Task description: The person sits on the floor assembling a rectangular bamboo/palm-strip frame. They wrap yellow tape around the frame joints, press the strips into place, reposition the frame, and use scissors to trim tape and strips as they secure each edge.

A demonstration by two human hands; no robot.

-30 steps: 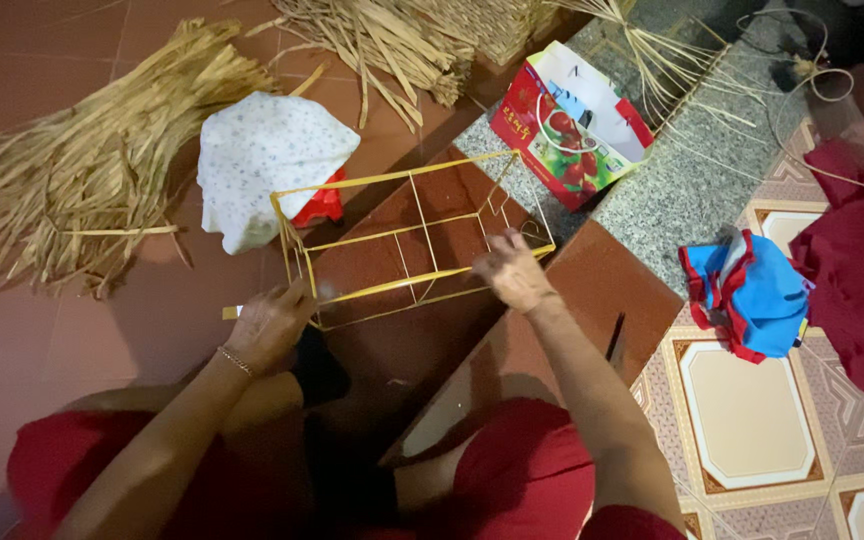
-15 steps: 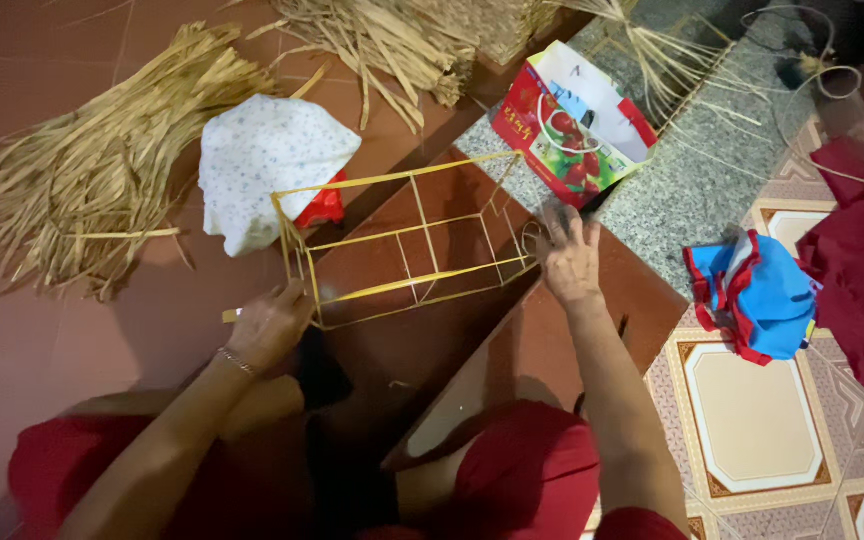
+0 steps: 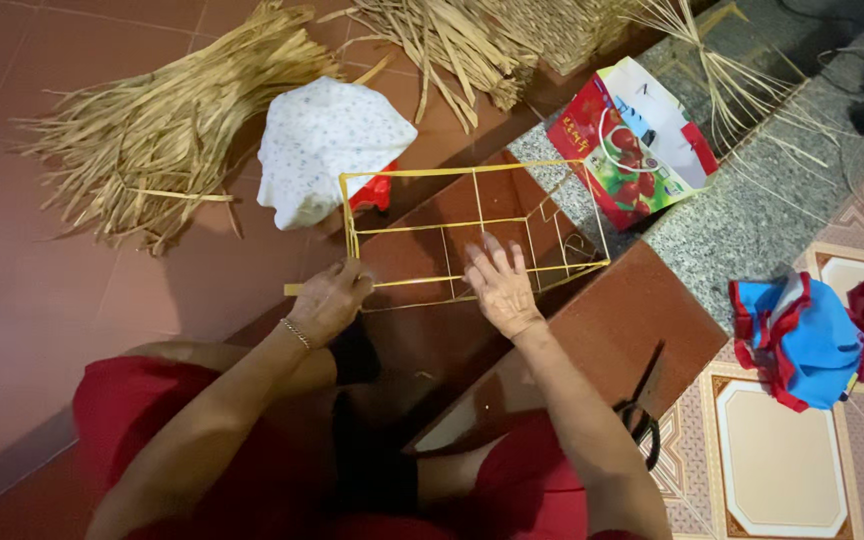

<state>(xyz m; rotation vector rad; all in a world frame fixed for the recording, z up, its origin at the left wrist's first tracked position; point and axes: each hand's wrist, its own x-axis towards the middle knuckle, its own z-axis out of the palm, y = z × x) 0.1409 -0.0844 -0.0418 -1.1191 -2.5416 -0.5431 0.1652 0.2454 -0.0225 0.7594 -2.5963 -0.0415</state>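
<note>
Wire frame [image 3: 472,230] on red floor tiles [image 3: 72,300], left fingers [image 3: 347,280] pinching it, right fingers [image 3: 497,262] spread.

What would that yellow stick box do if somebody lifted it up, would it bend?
The yellow frame is only thin rods around open space, so it is probably very light. Such slim rods would likely flex a bit. The left hand grips one corner and the right hand lies flat on it, perhaps steadying it.
</note>
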